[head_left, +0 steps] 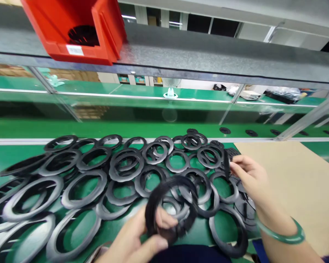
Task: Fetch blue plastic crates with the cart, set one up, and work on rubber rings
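Observation:
My left hand point(153, 232) grips a black plastic ring point(151, 204), its fingers passed through the opening and the thumb at the lower rim. The ring is tilted and a little blurred. At the right, my right hand point(248, 173) pinches a thin black disc point(227, 164), seen nearly edge-on. Many loose black rings point(84, 188) lie spread and overlapping on the green table point(120, 230) around and beyond both hands. Below my right hand, several flat black discs point(244, 208) are heaped beside the rings, partly hidden by the wrist.
A brown cardboard sheet point(296, 175) covers the table at right. Above, a grey shelf point(197, 51) carries a red bin point(106, 36) with black parts inside. Several black discs point(251, 133) lie in a row behind the white rail. A metal post point(312, 111) slants at right.

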A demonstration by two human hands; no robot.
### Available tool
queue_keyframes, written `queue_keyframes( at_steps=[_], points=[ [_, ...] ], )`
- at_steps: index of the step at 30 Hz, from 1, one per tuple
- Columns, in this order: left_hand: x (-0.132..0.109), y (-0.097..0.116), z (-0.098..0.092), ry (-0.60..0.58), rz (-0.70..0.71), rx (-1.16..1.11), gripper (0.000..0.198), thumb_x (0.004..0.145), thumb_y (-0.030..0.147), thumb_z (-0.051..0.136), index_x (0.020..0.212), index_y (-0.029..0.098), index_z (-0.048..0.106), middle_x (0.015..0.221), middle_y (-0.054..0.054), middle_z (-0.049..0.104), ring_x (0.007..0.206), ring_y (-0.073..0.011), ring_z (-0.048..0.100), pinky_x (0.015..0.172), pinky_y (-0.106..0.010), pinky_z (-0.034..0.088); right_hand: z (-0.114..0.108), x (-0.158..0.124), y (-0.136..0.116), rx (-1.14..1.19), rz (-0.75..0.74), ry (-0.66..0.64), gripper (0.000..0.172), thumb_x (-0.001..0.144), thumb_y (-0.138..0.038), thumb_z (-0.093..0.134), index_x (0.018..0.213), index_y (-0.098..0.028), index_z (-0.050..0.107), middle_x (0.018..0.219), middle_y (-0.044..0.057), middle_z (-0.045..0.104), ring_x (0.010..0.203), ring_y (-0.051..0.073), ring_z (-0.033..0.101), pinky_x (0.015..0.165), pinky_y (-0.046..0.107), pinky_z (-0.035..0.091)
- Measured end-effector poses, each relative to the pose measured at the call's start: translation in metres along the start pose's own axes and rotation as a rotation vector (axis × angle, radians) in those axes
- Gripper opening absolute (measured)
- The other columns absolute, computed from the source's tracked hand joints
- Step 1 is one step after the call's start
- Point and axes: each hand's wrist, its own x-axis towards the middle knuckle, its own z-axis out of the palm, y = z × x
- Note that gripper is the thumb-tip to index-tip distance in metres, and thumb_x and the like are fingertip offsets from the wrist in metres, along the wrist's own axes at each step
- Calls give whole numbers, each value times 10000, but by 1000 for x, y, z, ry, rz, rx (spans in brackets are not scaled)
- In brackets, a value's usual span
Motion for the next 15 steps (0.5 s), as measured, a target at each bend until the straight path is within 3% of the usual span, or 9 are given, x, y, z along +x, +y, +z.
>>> queue_keyframes(
  at_steps=[2, 4, 7, 11, 13, 15],
  points=[
    [14, -4, 2, 103, -40, -97, 372, 763, 469, 808, 1017, 214, 715, 1016, -123, 761, 976, -311, 708, 867, -386, 594, 12, -1, -4, 132, 72, -91, 363, 794, -539, 755, 856, -194, 664, 682, 27, 651, 572, 161, 607, 529, 279, 521],
    [24, -10, 5, 183, -106, -190, 460, 761, 481, 813, 1088, 195, 663, 1015, -126, 759, 916, -296, 716, 804, -384, 608, 25, -2, -8, 188, 127, -147, 386, 761, -538, 787, 846, -176, 682, 683, 34, 659, 557, 158, 604, 527, 285, 525],
    [31, -16, 8, 211, -152, -215, 526, 735, 479, 834, 1118, 177, 638, 1022, -134, 756, 895, -292, 719, 757, -376, 616, 41, -7, -11, 179, 114, -158, 320, 777, -474, 799, 828, -168, 718, 701, 46, 680, 558, 165, 617, 534, 300, 532],
    [33, -18, 11, 199, -177, -225, 558, 705, 484, 853, 1105, 169, 624, 1025, -147, 757, 977, -321, 717, 769, -392, 626, 52, -17, -15, -85, -295, -108, 124, 898, -302, 719, 848, -198, 763, 817, 58, 716, 721, 177, 662, 652, 315, 553],
    [33, -21, 12, 201, -166, -226, 542, 726, 475, 843, 1108, 169, 611, 1031, -148, 756, 986, -317, 719, 777, -390, 626, 55, -20, -16, -215, -513, -99, 117, 949, -248, 665, 911, -196, 762, 844, 60, 722, 778, 174, 662, 715, 321, 558],
    [33, -25, 11, 192, -148, -230, 534, 741, 470, 837, 1111, 171, 593, 1028, -144, 756, 975, -306, 722, 783, -387, 626, 57, -21, -16, -298, -631, -104, 125, 978, -233, 632, 958, -183, 745, 860, 65, 721, 793, 168, 659, 743, 322, 562]
  ],
)
